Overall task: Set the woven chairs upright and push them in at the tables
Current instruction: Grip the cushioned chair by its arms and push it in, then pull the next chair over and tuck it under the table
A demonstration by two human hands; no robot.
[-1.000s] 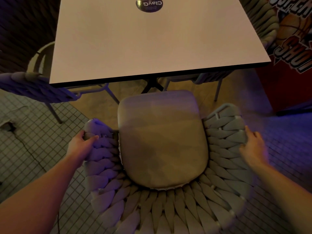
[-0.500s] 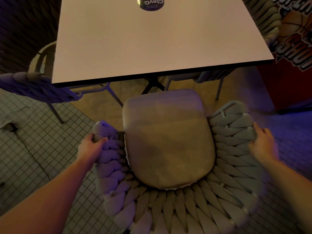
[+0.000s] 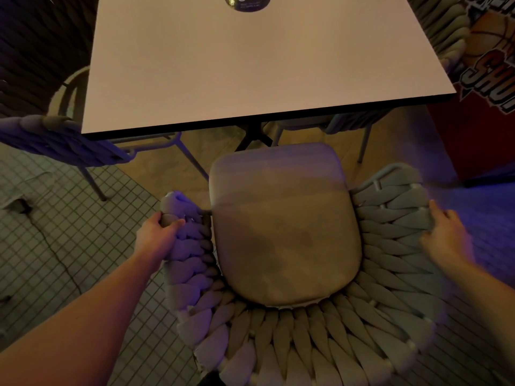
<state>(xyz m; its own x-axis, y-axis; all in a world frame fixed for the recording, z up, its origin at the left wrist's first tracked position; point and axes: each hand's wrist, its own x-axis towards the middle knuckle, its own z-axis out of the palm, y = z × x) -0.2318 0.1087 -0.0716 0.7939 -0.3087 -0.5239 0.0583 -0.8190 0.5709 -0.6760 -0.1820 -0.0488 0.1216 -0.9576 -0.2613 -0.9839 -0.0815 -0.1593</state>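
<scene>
A woven chair (image 3: 292, 341) with a beige seat cushion (image 3: 284, 224) stands upright right below me, its front facing the white square table (image 3: 250, 65). The cushion's front edge sits just short of the table's near edge. My left hand (image 3: 160, 235) is wrapped around the chair's left woven arm. My right hand (image 3: 446, 232) rests on the outside of the right woven arm, fingers curled over its rim.
Another woven chair (image 3: 55, 140) stands at the table's left side and a third (image 3: 440, 29) at its far right. A red wall with basketball lettering (image 3: 490, 79) rises at the right. A cable (image 3: 50, 246) trails over the tiled floor at the left.
The chair and both hands have shifted a little to the right and nearer the table's edge. Both hands kept their hold.
</scene>
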